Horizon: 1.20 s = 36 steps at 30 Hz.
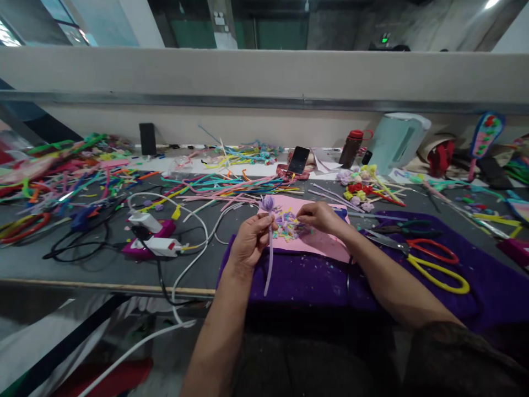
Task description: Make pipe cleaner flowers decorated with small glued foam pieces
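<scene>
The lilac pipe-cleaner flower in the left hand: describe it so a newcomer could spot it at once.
Start at the purple cloth on the grey table, then the pink sheet lying on it. At that sheet's left edge the left hand holds the lilac flower, its stem hanging below the hand. Unlike the loose pipe cleaners behind, it is held upright and ends in a curled bud.

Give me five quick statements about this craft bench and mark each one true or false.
1. The left hand holds a lilac pipe-cleaner flower by its stem. True.
2. The right hand grips the scissors. False: the yellow-handled scissors lie apart on the purple cloth; the right hand is at the pile of small coloured pieces.
3. The small pieces lie on a pink sheet. True.
4. A phone leans upright at the back. True.
5. The kettle is black. False: it is pale.
</scene>
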Each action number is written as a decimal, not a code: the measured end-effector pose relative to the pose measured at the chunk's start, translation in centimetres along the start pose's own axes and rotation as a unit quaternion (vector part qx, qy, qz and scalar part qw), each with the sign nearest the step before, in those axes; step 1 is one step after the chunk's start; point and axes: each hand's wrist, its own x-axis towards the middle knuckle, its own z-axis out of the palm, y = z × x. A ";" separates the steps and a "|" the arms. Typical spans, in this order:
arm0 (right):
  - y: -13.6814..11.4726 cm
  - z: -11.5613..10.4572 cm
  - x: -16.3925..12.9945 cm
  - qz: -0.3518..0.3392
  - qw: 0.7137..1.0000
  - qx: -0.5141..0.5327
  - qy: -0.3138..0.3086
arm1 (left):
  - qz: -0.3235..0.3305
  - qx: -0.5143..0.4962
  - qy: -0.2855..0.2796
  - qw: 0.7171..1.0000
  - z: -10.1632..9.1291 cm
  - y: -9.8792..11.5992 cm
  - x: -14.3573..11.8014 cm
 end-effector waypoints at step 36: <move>0.0 0.2 0.0 -0.007 0.986 0.168 -0.007 | -0.056 0.031 0.008 0.998 0.2 -0.4 0.4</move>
